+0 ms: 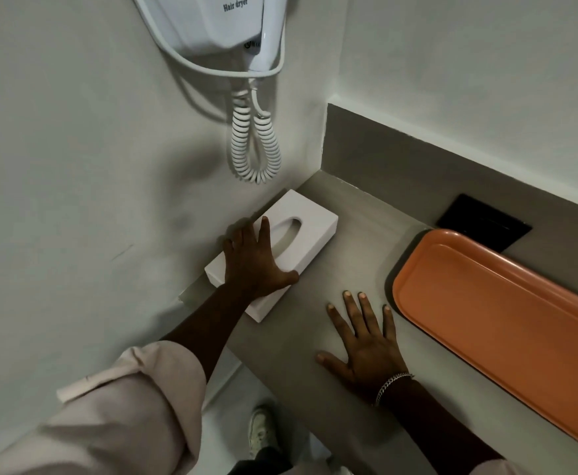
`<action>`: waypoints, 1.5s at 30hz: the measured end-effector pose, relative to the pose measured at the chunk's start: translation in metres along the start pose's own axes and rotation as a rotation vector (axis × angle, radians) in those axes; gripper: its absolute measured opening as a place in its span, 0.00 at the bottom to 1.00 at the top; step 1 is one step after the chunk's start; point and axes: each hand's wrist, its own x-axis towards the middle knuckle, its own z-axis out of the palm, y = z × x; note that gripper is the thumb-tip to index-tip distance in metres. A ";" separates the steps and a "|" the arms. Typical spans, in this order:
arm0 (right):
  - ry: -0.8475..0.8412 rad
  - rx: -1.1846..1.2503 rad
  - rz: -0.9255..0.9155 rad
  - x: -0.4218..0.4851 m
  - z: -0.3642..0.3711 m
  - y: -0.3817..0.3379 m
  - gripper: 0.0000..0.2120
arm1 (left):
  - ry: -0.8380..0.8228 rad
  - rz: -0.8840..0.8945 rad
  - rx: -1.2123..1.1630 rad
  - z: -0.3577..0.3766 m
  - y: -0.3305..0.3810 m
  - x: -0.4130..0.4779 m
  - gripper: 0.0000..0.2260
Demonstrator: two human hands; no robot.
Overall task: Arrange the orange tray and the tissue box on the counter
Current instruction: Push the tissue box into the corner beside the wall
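Observation:
A white tissue box (309, 214) with an oval slot lies on the grey counter (349, 262), tucked against the left wall near the corner. My left hand (251, 265) rests on top of the box, fingers spread along its wall side and thumb at its near right edge. My right hand (363, 341) lies flat on the bare counter, fingers apart, holding nothing. The orange tray (507, 317), long and empty, sits to the right along the back wall, a little beyond my right fingertips and not touched.
A white wall-mounted hair dryer (212, 22) hangs above the box, its coiled cord (255, 145) dangling just over the corner. A black panel (483, 222) is set in the grey backsplash behind the tray. The counter's front edge runs below my right wrist; a shoe (261, 430) shows on the floor.

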 end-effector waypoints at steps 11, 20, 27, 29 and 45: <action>-0.045 -0.017 -0.004 0.000 -0.003 0.000 0.42 | -0.024 0.090 -0.028 0.003 -0.011 -0.016 0.51; 0.055 0.043 -0.208 0.061 -0.047 -0.028 0.45 | 0.118 0.341 -0.052 0.017 -0.052 -0.097 0.39; 0.014 0.000 -0.292 0.089 -0.050 -0.040 0.45 | 0.055 0.431 -0.016 0.023 -0.064 -0.104 0.40; 0.030 -0.004 -0.286 0.091 -0.050 -0.039 0.44 | 0.049 0.431 -0.025 0.024 -0.064 -0.100 0.41; 0.025 -0.025 -0.223 0.137 -0.063 -0.016 0.42 | 0.011 0.519 -0.090 0.035 -0.069 -0.029 0.43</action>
